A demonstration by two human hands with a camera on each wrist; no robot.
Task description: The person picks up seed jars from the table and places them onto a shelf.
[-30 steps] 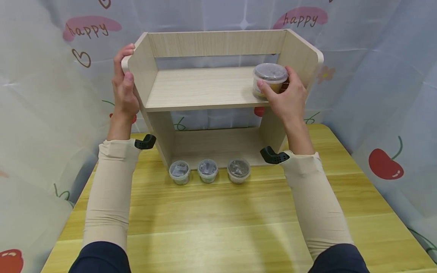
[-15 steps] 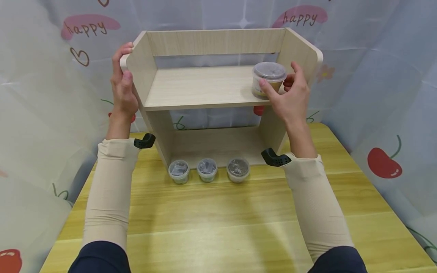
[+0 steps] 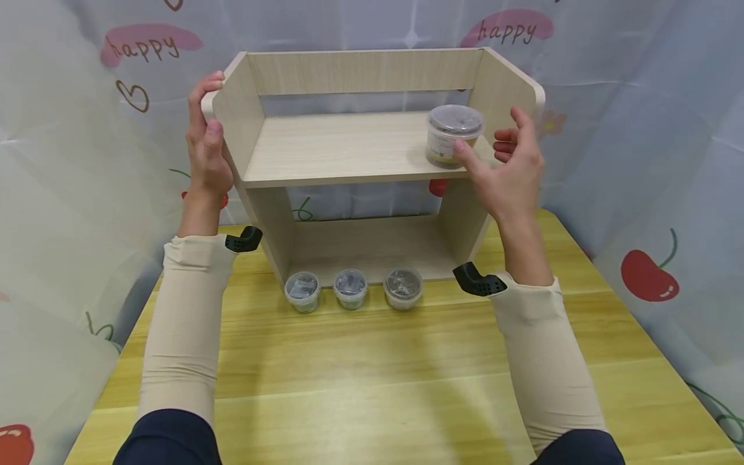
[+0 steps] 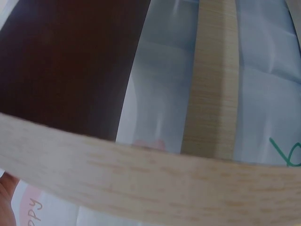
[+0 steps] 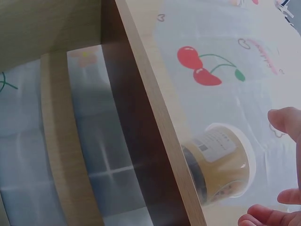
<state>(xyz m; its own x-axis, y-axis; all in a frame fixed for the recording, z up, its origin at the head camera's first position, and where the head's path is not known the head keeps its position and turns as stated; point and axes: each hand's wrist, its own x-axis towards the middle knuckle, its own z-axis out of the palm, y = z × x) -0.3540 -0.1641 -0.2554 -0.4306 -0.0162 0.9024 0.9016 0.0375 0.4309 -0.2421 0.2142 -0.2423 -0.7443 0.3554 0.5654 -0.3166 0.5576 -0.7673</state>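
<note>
A two-tier pale wooden shelf [image 3: 343, 145] stands on the table. My left hand [image 3: 208, 148] grips the edge of its left side panel, thumb in front and fingers over the outer side. On the upper tier, towards the right, sits a clear lidded tub [image 3: 453, 134] with a white label; the right wrist view shows a yellowish-brown body on this tub [image 5: 223, 162]. My right hand [image 3: 514, 171] is beside the tub, thumb and fingers spread apart and holding nothing. In the right wrist view a gap shows between the thumb [image 5: 284, 120] and the tub.
Three small lidded cups, the left one [image 3: 303, 292], the middle one [image 3: 351, 289] and the right one [image 3: 403, 289], stand in a row before the lower tier. The yellow wooden table [image 3: 360, 387] extends towards me. A printed curtain [image 3: 651, 161] surrounds it.
My right hand has let go of the tub and moved right and slightly down, its fingers opening away. The tub stays on the upper tier. My left hand keeps its hold on the shelf.
</note>
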